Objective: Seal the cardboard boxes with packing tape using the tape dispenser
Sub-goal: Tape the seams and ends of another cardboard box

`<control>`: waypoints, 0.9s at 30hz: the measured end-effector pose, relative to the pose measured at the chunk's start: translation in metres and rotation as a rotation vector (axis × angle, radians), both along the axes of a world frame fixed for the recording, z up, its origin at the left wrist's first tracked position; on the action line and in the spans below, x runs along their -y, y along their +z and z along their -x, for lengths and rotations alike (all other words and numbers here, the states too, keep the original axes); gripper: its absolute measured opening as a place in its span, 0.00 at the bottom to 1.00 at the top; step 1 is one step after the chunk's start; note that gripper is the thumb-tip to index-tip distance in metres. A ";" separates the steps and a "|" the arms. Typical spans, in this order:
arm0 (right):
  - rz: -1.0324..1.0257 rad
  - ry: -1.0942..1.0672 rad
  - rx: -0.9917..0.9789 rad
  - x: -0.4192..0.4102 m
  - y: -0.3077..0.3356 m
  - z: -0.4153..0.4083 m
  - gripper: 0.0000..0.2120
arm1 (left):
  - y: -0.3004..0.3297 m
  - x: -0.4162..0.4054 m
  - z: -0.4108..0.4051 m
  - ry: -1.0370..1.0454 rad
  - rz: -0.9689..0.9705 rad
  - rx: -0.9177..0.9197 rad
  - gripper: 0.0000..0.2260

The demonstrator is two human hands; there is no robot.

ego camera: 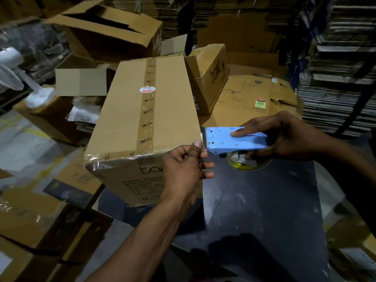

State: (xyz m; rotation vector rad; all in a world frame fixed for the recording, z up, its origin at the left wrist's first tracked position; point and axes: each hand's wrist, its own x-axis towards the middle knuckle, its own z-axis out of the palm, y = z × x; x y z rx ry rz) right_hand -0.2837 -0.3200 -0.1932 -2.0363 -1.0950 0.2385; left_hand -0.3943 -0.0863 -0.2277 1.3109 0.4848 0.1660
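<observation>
Cardboard box (130,110) — plain brown corrugated board, rectangular, flaps closed, lying long-side away from the person on a dark, scuffed surface (260,200). A strip of clear printed tape (147,110) runs lengthwise down the middle of the top; a second glossy, wrinkled strip follows the near top edge and wraps the near left corner. A small oval red-and-white sticker (147,89) sits on the centre strip. Black printed lettering on the near side face.

Tape dispenser (234,140) — flat pale-blue metal plate, scratched, with a serrated cutting edge facing the box; a tape roll (243,161) with a yellow printed core hangs beneath. It is held just beside the box's near right corner, teeth nearly touching the edge.

Right hand (284,137) — grip wrapped round the dispenser, forefinger laid straight along the blue plate, thumb below by the roll.

Left hand (188,165) — grip pinching the loose tape end between thumb and curled fingers at the box's near right corner, just in front of the serrated edge.

Surroundings — an open box (107,27) with raised flaps behind, a smaller printed box (209,78) leaning at the right, flattened cardboard sheets (250,94) beyond it, tall stacks of folded cartons (337,78) at far right, further cartons at lower left.
</observation>
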 end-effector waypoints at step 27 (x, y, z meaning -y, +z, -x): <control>0.191 0.019 0.001 -0.007 -0.040 -0.046 0.30 | -0.031 -0.029 -0.016 0.134 -0.219 -0.089 0.12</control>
